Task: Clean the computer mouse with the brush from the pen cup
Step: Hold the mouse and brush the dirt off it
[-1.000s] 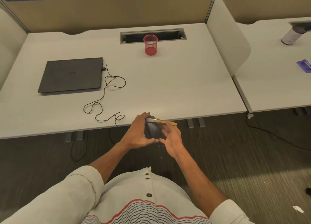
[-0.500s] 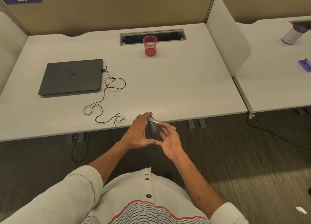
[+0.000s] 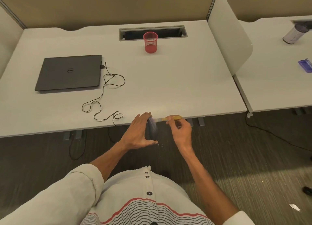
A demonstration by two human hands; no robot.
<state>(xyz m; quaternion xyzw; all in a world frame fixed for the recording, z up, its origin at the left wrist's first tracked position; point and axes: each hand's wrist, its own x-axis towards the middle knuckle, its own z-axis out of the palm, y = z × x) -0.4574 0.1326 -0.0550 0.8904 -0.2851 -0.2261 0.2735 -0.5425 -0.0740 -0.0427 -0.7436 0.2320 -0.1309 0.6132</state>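
Observation:
My left hand (image 3: pixel 138 131) grips a black computer mouse (image 3: pixel 152 128), held on edge just off the front edge of the white desk (image 3: pixel 168 82). Its black cable (image 3: pixel 103 96) loops back across the desk to the laptop. My right hand (image 3: pixel 181 131) pinches a small brush (image 3: pixel 166 119) by its yellow wooden handle. The bristles touch the top end of the mouse. Far back on the desk stands the red mesh pen cup (image 3: pixel 150 42), with nothing visible inside it.
A closed black laptop (image 3: pixel 69 72) lies at the desk's left. A cable slot (image 3: pixel 152 32) sits behind the cup. A white divider panel (image 3: pixel 228 37) separates a neighbouring desk holding a cylinder (image 3: pixel 294 33) and a purple item (image 3: pixel 305 65). Specks lie on the carpet below.
My right hand has shifted right and away from the mouse, now holding the brush level with the bristles at the mouse's top end. The mouse has turned more edge-on in my left hand.

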